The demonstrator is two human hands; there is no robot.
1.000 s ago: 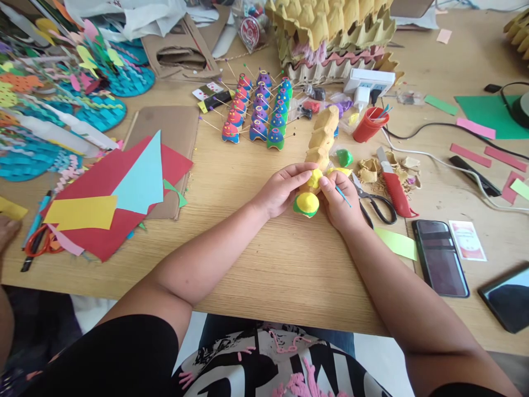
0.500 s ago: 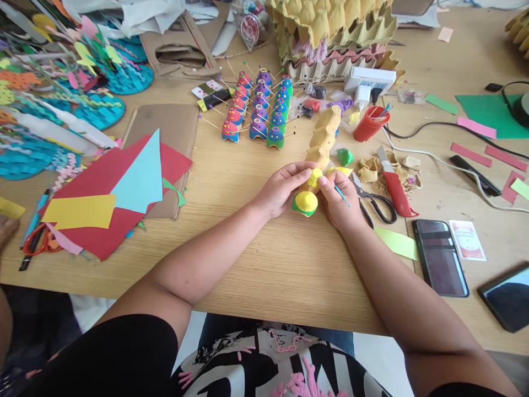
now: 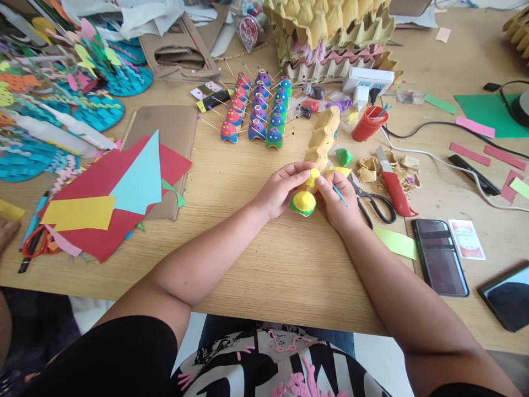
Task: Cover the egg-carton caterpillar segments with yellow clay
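Observation:
A strip of egg-carton cups (image 3: 323, 135) stands out beyond my hands, its nearest cup (image 3: 304, 202) yellow on top and green at the rim. My left hand (image 3: 281, 189) pinches the left side of a yellow clay piece (image 3: 312, 176), which lies over the second cup. From the right, my right hand (image 3: 339, 199) presses the same piece with thumb and fingertips. A thin blue tool (image 3: 341, 196) sticks out from under its fingers. Yellow clay (image 3: 339, 170) and green clay (image 3: 343, 156) in wrap lie just beyond.
Scissors (image 3: 378, 207), a red-handled knife (image 3: 395, 190) and a phone (image 3: 440, 257) lie right. Painted cup rows with pins (image 3: 257, 113) and a red cup (image 3: 370, 122) stand beyond. Coloured sheets (image 3: 99, 198) lie left; another person's hand (image 3: 7, 230) shows at the left edge.
The view has shifted very slightly. Both hands stay around the yellow clay piece in nearly the same pose.

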